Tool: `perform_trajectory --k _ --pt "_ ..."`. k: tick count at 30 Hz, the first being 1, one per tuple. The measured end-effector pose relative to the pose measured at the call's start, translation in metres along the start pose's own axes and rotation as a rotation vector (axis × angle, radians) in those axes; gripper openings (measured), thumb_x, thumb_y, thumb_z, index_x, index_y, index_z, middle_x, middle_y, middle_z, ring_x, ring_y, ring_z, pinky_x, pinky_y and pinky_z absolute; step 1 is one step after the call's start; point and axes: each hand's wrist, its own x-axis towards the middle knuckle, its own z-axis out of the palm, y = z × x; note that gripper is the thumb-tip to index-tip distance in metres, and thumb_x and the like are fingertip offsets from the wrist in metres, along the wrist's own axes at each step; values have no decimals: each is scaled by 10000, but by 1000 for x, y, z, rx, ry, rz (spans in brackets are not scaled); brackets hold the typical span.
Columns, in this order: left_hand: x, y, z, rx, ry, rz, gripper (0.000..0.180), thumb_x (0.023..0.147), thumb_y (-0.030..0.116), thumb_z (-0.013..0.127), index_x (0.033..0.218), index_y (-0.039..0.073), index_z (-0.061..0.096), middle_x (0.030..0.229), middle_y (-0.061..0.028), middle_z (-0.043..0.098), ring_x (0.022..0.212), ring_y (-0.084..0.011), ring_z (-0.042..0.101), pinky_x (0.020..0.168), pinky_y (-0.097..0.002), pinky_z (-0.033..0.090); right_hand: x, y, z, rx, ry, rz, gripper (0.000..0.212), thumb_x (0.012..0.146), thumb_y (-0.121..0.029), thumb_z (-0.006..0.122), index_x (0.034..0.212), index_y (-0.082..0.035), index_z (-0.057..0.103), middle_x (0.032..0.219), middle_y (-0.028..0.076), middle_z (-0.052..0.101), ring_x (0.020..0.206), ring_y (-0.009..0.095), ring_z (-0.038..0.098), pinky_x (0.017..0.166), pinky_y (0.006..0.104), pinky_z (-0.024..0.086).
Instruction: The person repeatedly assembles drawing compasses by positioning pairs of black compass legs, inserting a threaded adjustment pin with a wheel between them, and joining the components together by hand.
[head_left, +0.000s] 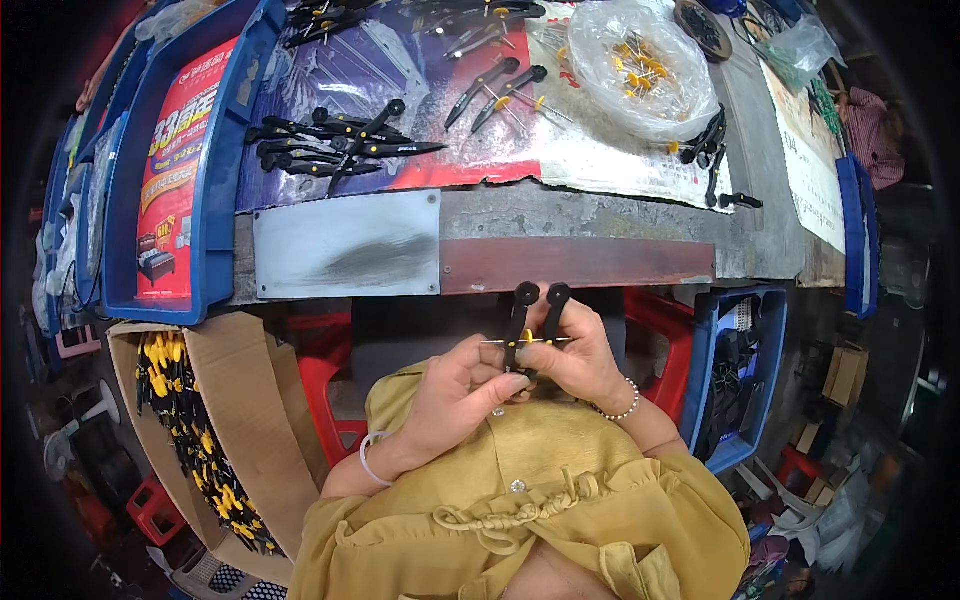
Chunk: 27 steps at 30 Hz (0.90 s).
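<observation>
The black tool (518, 322) was held above the person's lap, just in front of the table's near edge (580, 262). It had two slim, dark legs, roughly upright and side by side, each topped by a round, disc-like end. A thin metal pin (491, 342) ran crosswise through the legs, with a yellow knob (529, 337) between them and small yellow dots at the crossings. The lower tips were mostly hidden by fingers. The left hand (455, 385) pinched the left leg between thumb and fingers; the right hand (588, 358) gripped the right leg, its thumb near the knob. Similar dark pieces (340, 148) lay heaped on the table, near a clear bag (690, 110) of yellow-knobbed pins.
</observation>
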Motion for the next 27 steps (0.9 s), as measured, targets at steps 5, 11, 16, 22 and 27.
perform_trajectory --k 5,11,16,22,27 --pt "-1 -8 -1 15 -2 56 200 861 23 577 1019 -57 485 940 -100 612 825 -149 640 706 -238 519 -1 -1 11 195 132 51 225 751 -59 666 930 -10 539 880 39 500 786 119 518 666 264 430" --pt "-3 -4 2 16 -19 26 172 866 16 567 1003 -50 487 951 -100 606 840 -136 629 723 -244 512 0 14 5 44 -9 -139 221 749 -90 678 904 -14 540 878 59 517 788 139 509 683 273 420" --pt "-2 -10 -2 34 12 62 169 864 13 571 1004 -39 493 921 -87 615 822 -124 622 719 -237 500 1 14 -4 -82 -117 -172 296 737 -79 691 974 -11 527 952 40 489 752 110 496 655 253 428" --pt "1 2 10 32 28 37 172 839 -21 581 989 -31 498 872 -75 630 787 -104 615 691 -216 482 -5 11 -5 2 -2 -126 265 740 -63 681 940 -27 512 927 24 473 754 95 483 669 247 426" --pt "2 -15 -5 104 107 60 129 826 -43 561 888 6 459 831 -82 611 761 -152 636 700 -286 543 2 -5 8 324 110 60 146 800 -110 635 865 -14 546 813 57 512 757 157 503 667 292 412"
